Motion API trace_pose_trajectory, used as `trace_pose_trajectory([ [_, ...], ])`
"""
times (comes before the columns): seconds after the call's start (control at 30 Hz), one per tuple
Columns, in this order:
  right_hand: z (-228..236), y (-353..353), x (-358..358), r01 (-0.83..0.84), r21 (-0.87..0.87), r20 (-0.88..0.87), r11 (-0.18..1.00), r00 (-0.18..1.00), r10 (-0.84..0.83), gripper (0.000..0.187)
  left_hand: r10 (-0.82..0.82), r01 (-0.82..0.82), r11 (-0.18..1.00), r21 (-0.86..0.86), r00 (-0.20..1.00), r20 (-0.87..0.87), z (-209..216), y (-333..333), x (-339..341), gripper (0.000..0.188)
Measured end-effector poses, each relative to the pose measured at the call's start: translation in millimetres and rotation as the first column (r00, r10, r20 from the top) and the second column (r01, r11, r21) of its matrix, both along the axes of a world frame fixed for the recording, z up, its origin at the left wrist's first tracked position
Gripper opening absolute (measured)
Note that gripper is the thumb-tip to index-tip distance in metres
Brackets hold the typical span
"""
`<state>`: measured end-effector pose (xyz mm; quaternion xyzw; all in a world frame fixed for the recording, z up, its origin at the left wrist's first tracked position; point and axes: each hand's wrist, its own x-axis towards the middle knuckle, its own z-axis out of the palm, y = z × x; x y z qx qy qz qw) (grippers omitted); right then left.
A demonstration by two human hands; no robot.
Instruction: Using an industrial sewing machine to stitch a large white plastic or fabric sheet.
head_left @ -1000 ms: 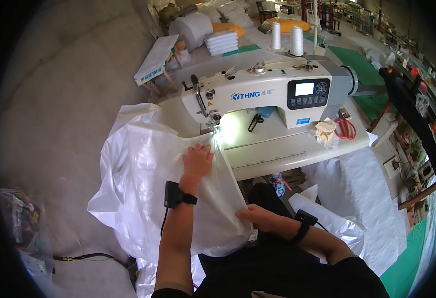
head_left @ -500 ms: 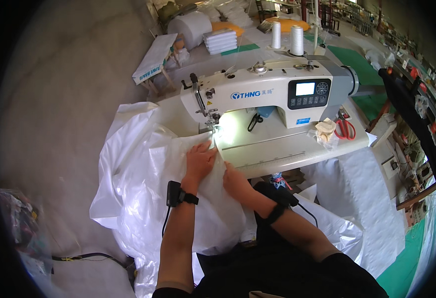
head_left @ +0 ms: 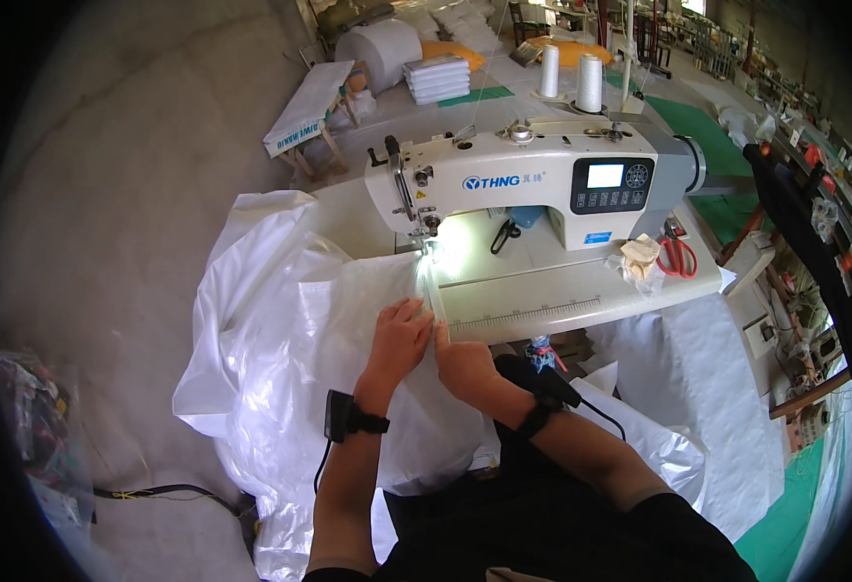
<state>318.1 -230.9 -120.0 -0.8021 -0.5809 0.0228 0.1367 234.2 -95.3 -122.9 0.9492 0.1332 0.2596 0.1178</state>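
Your right hand [head_left: 463, 364] has come up from your lap to join the left hand [head_left: 399, 335], and both now lie flat, fingers spread and grasping nothing, on the white sheet [head_left: 290, 330] just in front of the sewing machine [head_left: 523, 184]. That puts both hands side by side at the sheet's edge (it looks like a woven plastic sack), so you seem ready to guide the seam toward the needle [head_left: 433, 242]. The sheet runs from under the machine's head, over the near desk [head_left: 581, 291] edge and down to the floor on the machine's left. The lit strip in front of the machine, along the ruler [head_left: 528, 315], is bare, giving room to slide forward. Scissors [head_left: 676, 257] and a wad of cloth [head_left: 637, 260] sit well to the machine's right, out of your way. Thread cones [head_left: 571, 78] stand behind the machine.
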Motion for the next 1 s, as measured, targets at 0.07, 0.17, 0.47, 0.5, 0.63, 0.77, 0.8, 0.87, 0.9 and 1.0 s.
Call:
trace_pose_trajectory([
  [0.07, -2.2, 2.5, 2.5, 0.002, 0.001, 0.028, 1.000, 1.000, -0.003, 0.058, 0.116, -0.111, 0.989, 0.102, 0.992, -0.044, 5.4, -6.4, -6.9, 0.027],
  [0.17, -0.6, 17.0, 2.9, 0.010, 0.071, 0.071, 0.997, 0.997, -0.015, 0.056, 0.316, -0.305, 0.937, 0.167, 0.948, -0.043, 1.5, 9.3, -18.6, 0.030],
  [0.47, 12.2, 73.4, 30.2, 0.089, -0.027, 0.019, 0.996, 0.996, -0.089, 0.055, 0.320, -0.310, 0.946, 0.092, 0.939, -0.123, 1.9, 72.6, 4.7, 0.043],
  [0.5, 13.3, 79.8, 31.0, 0.087, -0.046, 0.001, 0.995, 0.996, -0.087, 0.055, 0.317, -0.308, 0.947, 0.093, 0.940, -0.122, 1.5, 79.3, 8.8, 0.043],
  [0.63, 6.7, 96.9, 45.2, 0.146, -0.003, 0.009, 0.989, 0.989, -0.146, 0.046, 0.336, -0.342, 0.940, -0.011, 0.928, -0.163, 3.3, 100.8, 29.4, 0.047],
  [0.77, 5.1, 96.6, 48.6, 0.130, 0.017, -0.023, 0.991, 0.991, -0.130, 0.048, 0.375, -0.392, 0.907, -0.150, 0.918, -0.132, -10.6, 120.2, 45.7, 0.048],
  [0.8, 4.3, 89.8, 43.5, 0.117, 0.025, -0.030, 0.993, 0.993, -0.116, 0.047, 0.376, -0.394, 0.907, -0.148, 0.917, -0.133, -15.2, 124.4, 46.9, 0.048],
  [0.87, 5.4, 73.9, 38.4, 0.106, 0.031, -0.037, 0.994, 0.994, -0.105, 0.046, 0.423, -0.437, 0.891, -0.122, 0.897, -0.128, -23.0, 131.6, 50.2, 0.041],
  [0.9, 8.9, 63.3, 38.6, 0.099, 0.000, -0.078, 0.995, 0.992, -0.099, 0.034, 0.420, -0.435, 0.892, -0.122, 0.898, -0.129, -23.1, 134.2, 52.9, 0.041],
  [1.0, 23.3, 37.1, 51.2, 0.102, 0.012, -0.147, 0.995, 0.984, -0.099, 0.019, 0.245, -0.241, 0.966, -0.090, 0.968, 0.045, -18.7, 133.9, 62.4, 0.031],
])
